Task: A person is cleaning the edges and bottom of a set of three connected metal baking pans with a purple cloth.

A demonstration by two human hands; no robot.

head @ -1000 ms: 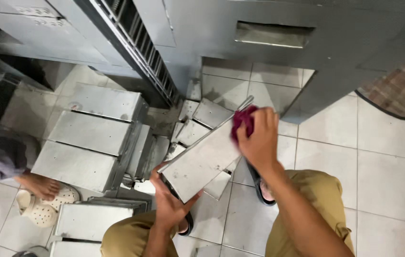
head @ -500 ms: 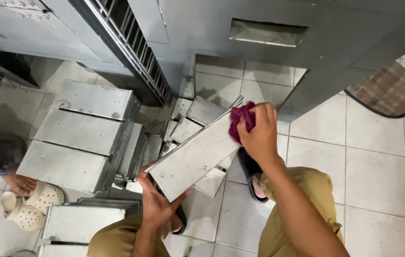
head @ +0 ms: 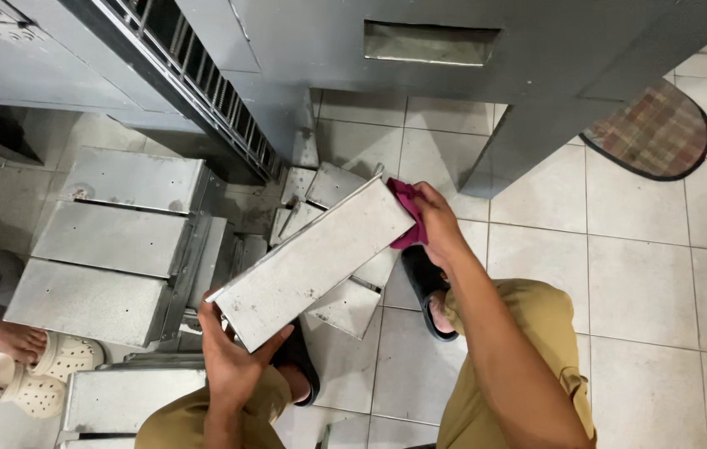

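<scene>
Right hand (head: 439, 229) clenched on a magenta cloth (head: 407, 218), pressing it to the upper end of the metal panel (head: 313, 262) | left hand (head: 233, 357) grips the panel's lower end | panel held tilted above the knees | more metal boxes (head: 112, 241) stacked on the tiled floor (head: 636, 274) to the left.

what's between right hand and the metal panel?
In the head view, a magenta cloth is bunched between the right hand and the upper end of the metal panel; the left hand grips the panel's lower end directly.
</scene>
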